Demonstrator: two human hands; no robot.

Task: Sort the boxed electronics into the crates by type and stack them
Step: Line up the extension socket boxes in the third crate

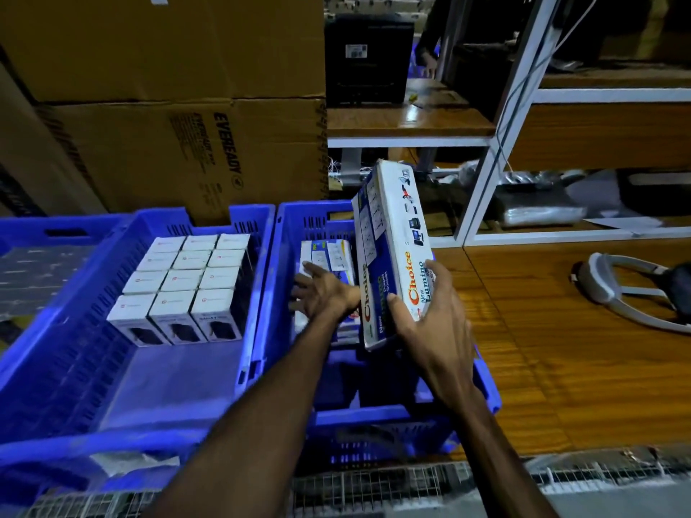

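Observation:
My right hand [435,323] grips the lower end of a long white and blue "Choice" power-socket box [390,233], held tilted on end over the right blue crate [286,233]. My left hand [323,293] reaches inside that crate, fingers spread, resting on similar long boxes [331,256] lying flat there. The left blue crate [157,222] holds several small white boxes [183,286] packed in neat rows at its back.
Large cardboard cartons [168,143] stand behind the crates. A white metal shelf frame [497,143] is at the right, over a wooden surface [561,349] with a grey headband device [613,289]. Another person's arm [428,57] shows far back. Wire mesh [374,487] runs along the near edge.

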